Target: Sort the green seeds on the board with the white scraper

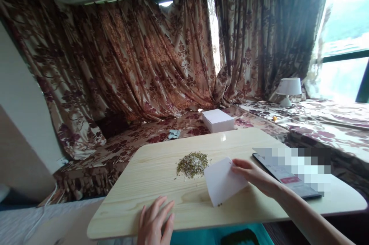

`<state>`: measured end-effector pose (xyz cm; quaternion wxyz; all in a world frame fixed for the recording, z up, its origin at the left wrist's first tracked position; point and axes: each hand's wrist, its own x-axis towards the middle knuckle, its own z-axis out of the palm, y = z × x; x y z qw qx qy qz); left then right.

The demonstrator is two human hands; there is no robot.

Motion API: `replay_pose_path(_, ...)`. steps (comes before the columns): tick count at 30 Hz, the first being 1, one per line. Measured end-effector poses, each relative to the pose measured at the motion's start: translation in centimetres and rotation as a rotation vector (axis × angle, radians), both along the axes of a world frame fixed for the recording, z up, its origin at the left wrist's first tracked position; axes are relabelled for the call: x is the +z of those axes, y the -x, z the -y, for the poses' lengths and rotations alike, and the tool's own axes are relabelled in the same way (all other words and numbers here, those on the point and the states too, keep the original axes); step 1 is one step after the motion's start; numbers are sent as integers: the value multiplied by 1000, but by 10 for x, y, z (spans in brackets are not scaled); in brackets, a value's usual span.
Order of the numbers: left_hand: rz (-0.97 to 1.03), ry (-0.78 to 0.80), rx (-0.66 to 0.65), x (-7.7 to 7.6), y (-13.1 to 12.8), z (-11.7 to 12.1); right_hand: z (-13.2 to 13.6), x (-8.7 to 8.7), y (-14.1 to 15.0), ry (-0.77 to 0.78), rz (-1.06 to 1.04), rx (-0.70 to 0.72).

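- White card (223, 181) in the head view, just to the right of the heap (192, 164) and on its near side, tilted, one corner down by the tabletop (129, 191); whether its edge touches the heap I cannot tell
- Right hand (250, 174), farther right of the heap, pinches the card's upper corner between thumb and fingers
- Left hand (155, 224), nearer the wearer than the heap and to its left, rests on the tabletop with fingers loosely spread, nothing seen in its grasp
- As for progress, my reading is that most of the grains are gathered, since they lie in one mound, green and pale ones mixed
- What looks left over: a few pale bits just in front of the heap and some dark stray grains (220, 204) by the card's lower corner; nothing shows the two colours parted
- Flat dark-edged panel (288, 179), well to the heap's right, and white box (218, 120), beyond it, both appear uninvolved
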<state>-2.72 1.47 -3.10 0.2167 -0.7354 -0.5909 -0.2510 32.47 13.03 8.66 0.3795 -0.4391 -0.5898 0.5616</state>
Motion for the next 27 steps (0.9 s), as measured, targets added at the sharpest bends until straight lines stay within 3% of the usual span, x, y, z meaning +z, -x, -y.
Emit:
replay_pose_path(3,-2,-5,6,3,1,0,6,3,-7,20,18,14)
replay_pose_path(11,205,113,77,28,-26,14,12,-1,-26,28,133,43)
replay_pose_path(17,236,138,79,27,-25,15,22,3,-37,31,157,74)
replay_pose_path(22,236,129,74,28,-25,14,23,14,-40,-58,88,-167)
replay_pose_path(27,235,117,73,29,-26,15,4,5,-31,-177,90,-398)
